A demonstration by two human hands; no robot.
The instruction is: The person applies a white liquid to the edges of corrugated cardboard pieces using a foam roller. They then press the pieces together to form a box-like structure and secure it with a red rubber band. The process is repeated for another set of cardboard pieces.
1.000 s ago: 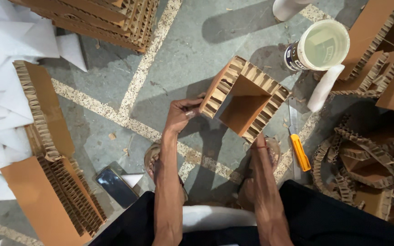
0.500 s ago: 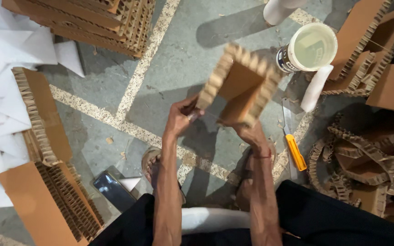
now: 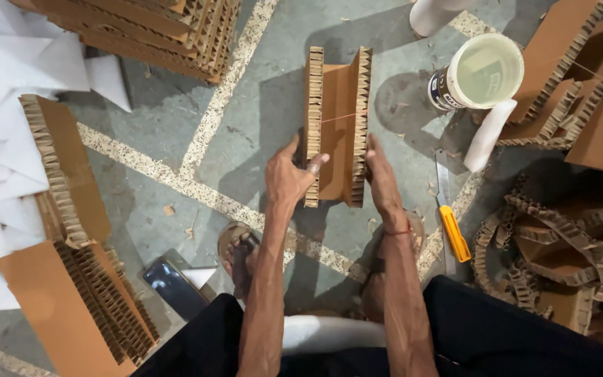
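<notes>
I hold a brown honeycomb cardboard piece folded into a U-shaped channel, lifted upright above the floor. My left hand grips its left wall near the lower end, thumb on the corrugated edge. My right hand presses flat against the outside of its right wall. A thin string crosses the channel at mid height. Both walls show their honeycomb edges toward me.
A yellow-handled utility knife lies on the floor to my right. A white bucket of pale glue stands beyond it, with a white roll beside it. Cardboard stacks, offcuts and white paper sheets surround me. A phone lies near my left foot.
The cardboard piece rose off the floor and turned from a diagonal tilt to upright. My right hand came up from the floor onto its right wall.
</notes>
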